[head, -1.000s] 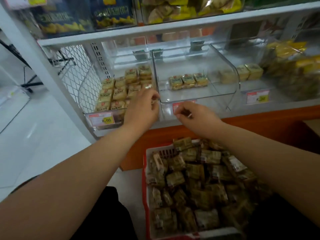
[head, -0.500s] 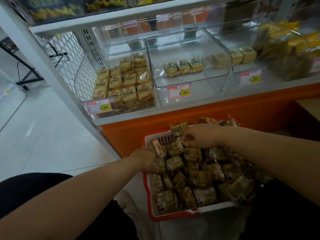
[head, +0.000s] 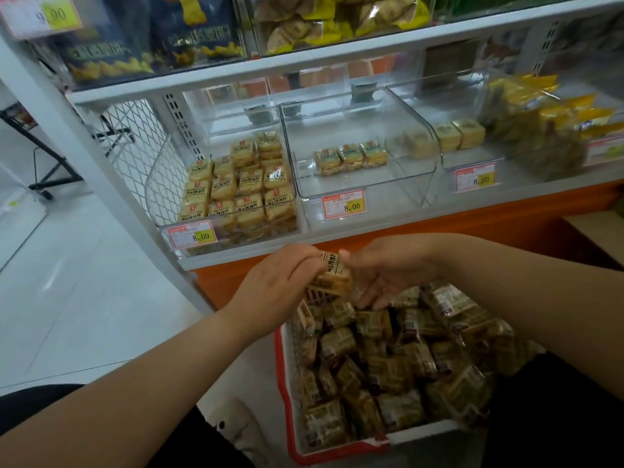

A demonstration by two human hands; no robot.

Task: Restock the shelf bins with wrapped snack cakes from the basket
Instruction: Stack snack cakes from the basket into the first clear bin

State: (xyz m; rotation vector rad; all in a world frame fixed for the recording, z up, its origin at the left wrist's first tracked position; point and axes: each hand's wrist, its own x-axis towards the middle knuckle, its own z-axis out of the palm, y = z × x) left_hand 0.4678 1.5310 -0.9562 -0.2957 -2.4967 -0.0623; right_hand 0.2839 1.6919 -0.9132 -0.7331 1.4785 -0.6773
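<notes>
Shop shelf (head: 337,243) ahead. Just above basket (head: 282,383), left hand (head: 280,285) and right hand (head: 388,268) pinch snack cakes (head: 332,275) between them. Risk: loose stack slipping from shared grip.

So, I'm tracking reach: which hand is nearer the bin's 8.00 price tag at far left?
Left. The left hand is just below and right of that price tag; the right hand sits farther right, past the held snack cakes.
</notes>
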